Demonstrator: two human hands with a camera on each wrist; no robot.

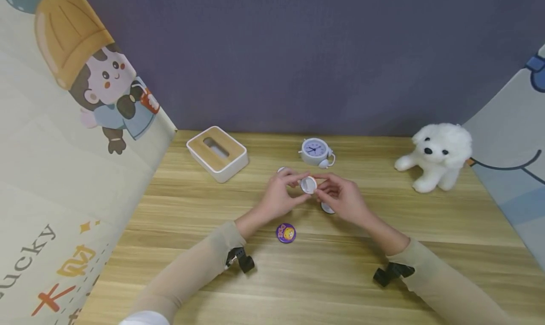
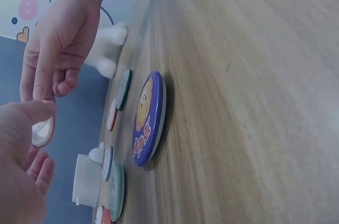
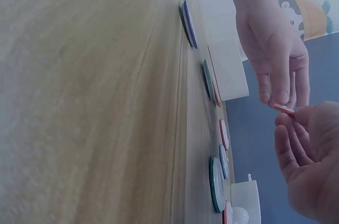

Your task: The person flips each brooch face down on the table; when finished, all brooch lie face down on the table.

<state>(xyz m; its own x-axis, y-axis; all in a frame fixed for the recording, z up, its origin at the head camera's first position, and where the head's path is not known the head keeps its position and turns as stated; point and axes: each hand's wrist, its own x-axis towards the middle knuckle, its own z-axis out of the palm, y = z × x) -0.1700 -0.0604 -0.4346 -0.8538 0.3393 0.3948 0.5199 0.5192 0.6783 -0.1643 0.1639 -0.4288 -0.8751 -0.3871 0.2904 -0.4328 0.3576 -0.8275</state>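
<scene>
Over the middle of the table, my left hand (image 1: 278, 195) and right hand (image 1: 346, 199) pinch opposite edges of one small round badge (image 1: 308, 185). Its whitish back faces the head camera, and a reddish rim (image 3: 284, 109) shows edge-on in the right wrist view. A purple badge (image 1: 285, 233) with a yellow cartoon face lies flat, nearer me than the left hand. Under the right hand another badge (image 1: 327, 208) is partly covered. A further badge (image 1: 281, 170) peeks out behind the left hand. The left wrist view shows several badges on the wood, among them a green-rimmed one (image 2: 117, 192).
A white alarm clock (image 1: 315, 151) stands just beyond the hands. To the back left is a white tissue box (image 1: 232, 166) with a wooden lid. A white plush dog (image 1: 443, 157) sits at the back right. A dark wall (image 1: 298, 60) rises behind the table (image 1: 298, 287).
</scene>
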